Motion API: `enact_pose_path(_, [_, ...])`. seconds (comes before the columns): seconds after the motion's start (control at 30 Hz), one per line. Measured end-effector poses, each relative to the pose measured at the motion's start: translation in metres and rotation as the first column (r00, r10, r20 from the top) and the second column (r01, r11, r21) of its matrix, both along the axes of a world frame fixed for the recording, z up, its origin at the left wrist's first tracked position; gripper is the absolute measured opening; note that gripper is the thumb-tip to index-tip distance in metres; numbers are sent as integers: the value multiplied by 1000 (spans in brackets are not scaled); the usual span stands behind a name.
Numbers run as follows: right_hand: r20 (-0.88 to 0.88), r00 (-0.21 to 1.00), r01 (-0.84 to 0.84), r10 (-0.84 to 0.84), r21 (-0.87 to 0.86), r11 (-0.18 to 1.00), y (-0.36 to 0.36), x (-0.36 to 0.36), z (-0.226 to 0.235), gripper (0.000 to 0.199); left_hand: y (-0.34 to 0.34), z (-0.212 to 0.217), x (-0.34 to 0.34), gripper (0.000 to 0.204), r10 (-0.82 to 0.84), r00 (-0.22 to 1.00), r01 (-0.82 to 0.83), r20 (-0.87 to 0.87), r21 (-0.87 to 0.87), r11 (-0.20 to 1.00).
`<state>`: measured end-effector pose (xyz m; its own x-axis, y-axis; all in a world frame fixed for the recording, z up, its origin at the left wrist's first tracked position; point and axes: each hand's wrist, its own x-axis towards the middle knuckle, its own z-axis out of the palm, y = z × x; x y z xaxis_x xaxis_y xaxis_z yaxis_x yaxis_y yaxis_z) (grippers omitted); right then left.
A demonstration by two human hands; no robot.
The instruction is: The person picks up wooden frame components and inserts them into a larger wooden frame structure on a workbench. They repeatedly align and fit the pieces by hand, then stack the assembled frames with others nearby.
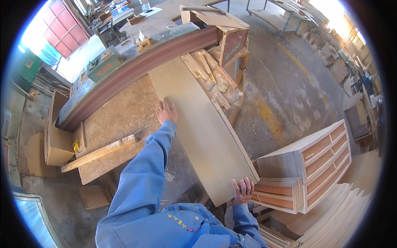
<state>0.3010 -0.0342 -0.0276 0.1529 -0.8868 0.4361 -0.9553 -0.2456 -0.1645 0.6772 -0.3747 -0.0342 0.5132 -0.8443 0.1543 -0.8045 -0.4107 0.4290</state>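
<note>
A long, pale wooden board (198, 120) stretches from near my body to the reddish-brown band, which looks like a sanding belt (136, 78), on a long machine. My left hand (166, 111) lies flat on the board's left side, fingers stretched out toward the far end. At the near right corner, my right hand (242, 189) is closed round the board's edge; its thumb is hidden. Under the board's far part is a worn brown worktable (120, 103). The board's far end meets the belt or stops just short; I cannot tell which.
A wooden bar (101, 152) crosses the worktable at the left. Wood offcuts (206, 70) lie right of the board. Drawer-like wooden frames (322, 161) and stacked pale strips (339, 215) stand close at the right. A box-like wooden housing (233, 43) stands at the machine's far end.
</note>
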Motion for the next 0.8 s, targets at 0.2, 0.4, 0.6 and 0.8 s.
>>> enact_pose_path(0.2, [32, 999, -18, 17, 13, 1000, -7, 4, 6, 37, -8, -13, 3, 67, 23, 999, -20, 42, -72, 997])
enact_pose_path(0.4, [70, 995, -74, 67, 98, 992, -9, 4, 25, 48, -18, -32, 31, 70, -66, 989, 70, 131, -25, 997])
enact_pose_path(0.6, [429, 903, -42, -17, 127, 991, 25, -21, 65, 56, -30, -33, 48, 72, -100, 981, 96, 164, 27, 995])
enact_pose_path(0.8, [839, -486, 257, -245, 404, 878, -13, -22, 3, 38, -23, -6, 37, 70, -52, 994, 50, 97, 26, 998])
